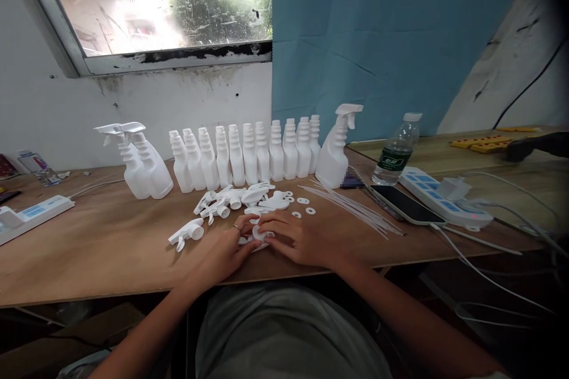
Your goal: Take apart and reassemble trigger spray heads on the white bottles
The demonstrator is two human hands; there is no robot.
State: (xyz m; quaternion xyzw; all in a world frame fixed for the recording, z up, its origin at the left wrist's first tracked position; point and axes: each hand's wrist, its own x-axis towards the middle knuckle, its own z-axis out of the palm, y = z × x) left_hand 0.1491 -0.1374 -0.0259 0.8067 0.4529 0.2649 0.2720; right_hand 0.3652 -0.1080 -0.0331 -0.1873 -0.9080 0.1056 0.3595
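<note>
Near the table's front edge, my left hand (pixel 229 247) and my right hand (pixel 299 239) meet with fingers curled around a white spray trigger head (pixel 258 233). Its round collar shows between the fingertips; the rest is partly covered. Just beyond my hands lies a heap of white trigger heads (pixel 222 196), and one loose trigger head (pixel 189 232) rests left of my left hand. Several small white washers (pixel 310 211) are scattered past my right fingers. Thin white dip tubes (pixel 355 211) lie in a bundle to the right.
Behind the heap stands a row of open white bottles (pixel 249 154). Bottles with trigger heads flank it, two at left (pixel 144 160) and one at right (pixel 334 151). A water bottle (pixel 395 157), phone (pixel 408 204) and power strip (pixel 448 204) with cables sit at right; another power strip (pixel 40 213) at left.
</note>
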